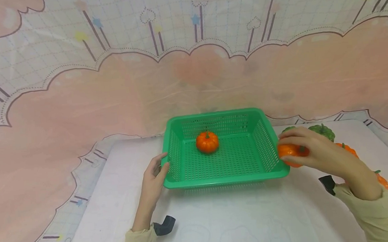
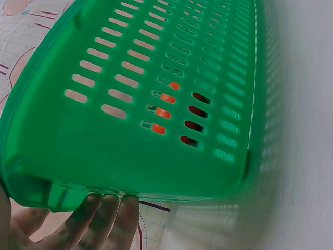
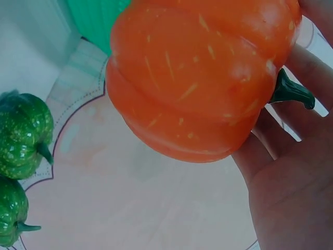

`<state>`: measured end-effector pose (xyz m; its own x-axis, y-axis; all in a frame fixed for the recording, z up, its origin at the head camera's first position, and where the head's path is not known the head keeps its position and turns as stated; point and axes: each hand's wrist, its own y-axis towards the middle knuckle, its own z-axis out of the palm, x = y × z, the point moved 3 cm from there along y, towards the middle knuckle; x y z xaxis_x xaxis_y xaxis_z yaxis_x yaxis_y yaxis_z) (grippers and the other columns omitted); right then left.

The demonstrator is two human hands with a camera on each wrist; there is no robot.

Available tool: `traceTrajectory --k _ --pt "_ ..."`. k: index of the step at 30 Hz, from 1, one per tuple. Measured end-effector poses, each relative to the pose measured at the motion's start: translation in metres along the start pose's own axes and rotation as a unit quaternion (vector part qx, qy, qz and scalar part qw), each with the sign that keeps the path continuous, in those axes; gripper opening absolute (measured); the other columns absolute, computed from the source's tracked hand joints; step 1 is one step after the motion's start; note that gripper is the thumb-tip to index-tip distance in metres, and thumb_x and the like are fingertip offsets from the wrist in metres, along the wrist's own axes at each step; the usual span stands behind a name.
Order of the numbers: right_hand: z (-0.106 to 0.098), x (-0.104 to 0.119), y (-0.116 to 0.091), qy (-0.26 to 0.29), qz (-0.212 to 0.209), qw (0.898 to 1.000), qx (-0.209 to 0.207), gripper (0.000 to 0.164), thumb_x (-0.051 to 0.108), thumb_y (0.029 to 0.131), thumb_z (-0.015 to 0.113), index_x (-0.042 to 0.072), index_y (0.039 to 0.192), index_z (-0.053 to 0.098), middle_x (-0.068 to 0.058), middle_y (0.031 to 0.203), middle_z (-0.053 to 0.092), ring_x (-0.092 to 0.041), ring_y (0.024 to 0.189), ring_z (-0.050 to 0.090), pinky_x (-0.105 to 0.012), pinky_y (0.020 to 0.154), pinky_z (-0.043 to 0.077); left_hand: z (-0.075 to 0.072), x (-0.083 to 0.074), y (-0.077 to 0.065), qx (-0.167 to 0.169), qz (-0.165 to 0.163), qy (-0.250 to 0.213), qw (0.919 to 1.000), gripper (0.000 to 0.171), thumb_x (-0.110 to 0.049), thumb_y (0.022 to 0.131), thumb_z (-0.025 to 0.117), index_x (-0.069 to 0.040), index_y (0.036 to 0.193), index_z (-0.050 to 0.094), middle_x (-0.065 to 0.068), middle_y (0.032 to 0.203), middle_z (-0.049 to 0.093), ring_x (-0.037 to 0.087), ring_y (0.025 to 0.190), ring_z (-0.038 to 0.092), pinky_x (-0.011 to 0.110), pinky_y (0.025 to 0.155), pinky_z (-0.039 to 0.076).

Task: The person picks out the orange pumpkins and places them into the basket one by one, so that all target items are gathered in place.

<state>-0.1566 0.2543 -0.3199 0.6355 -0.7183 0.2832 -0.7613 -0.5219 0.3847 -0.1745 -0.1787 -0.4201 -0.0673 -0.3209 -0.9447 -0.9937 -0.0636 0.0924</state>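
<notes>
A green plastic basket with slotted sides stands on the white table, and one small orange pumpkin sits inside it, left of the middle. My left hand holds the basket's left rim; in the left wrist view its fingers touch the basket wall's edge. Just beyond the right rim, my right hand grips another orange pumpkin between thumb and fingers. The right wrist view shows that pumpkin close up, its dark green stem pointing toward the palm.
Right of the basket lie green pumpkins, partly behind my right hand. More orange pumpkins rest nearer the table's right side, partly hidden by the forearm. A patterned pink and white cloth hangs behind the table.
</notes>
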Motion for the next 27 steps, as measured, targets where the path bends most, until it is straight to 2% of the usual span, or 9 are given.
traceTrajectory --k 9,18,27 --pt "0.002 0.002 0.012 0.007 -0.021 1.0 0.008 0.033 0.015 0.081 0.082 0.021 0.112 0.072 0.003 0.123 0.061 -0.013 0.111 0.054 -0.02 0.088 0.045 0.0 -0.001 -0.001 0.0 -0.004 -0.002 1.0 0.041 -0.028 0.103 0.056 -0.017 0.142 0.05 0.012 0.147 0.05 0.034 0.134 0.051 0.055 0.107 0.044" --pt "0.008 0.003 0.022 0.018 -0.01 0.999 0.034 0.029 0.019 0.087 0.078 0.019 0.114 0.071 0.0 0.127 0.06 -0.022 0.116 0.054 -0.042 0.088 0.05 0.0 -0.002 -0.001 -0.002 -0.002 -0.001 1.0 0.041 -0.029 0.102 0.057 -0.017 0.141 0.05 0.012 0.146 0.05 0.033 0.133 0.052 0.054 0.107 0.045" --pt "0.014 0.004 0.035 0.02 -0.035 0.999 0.027 0.033 0.009 0.081 0.08 0.017 0.111 0.071 0.002 0.123 0.061 -0.019 0.112 0.054 -0.039 0.084 0.052 0.0 -0.003 -0.001 -0.001 0.003 -0.007 1.0 0.042 -0.029 0.102 0.057 -0.015 0.142 0.05 0.015 0.147 0.05 0.036 0.133 0.051 0.056 0.107 0.043"
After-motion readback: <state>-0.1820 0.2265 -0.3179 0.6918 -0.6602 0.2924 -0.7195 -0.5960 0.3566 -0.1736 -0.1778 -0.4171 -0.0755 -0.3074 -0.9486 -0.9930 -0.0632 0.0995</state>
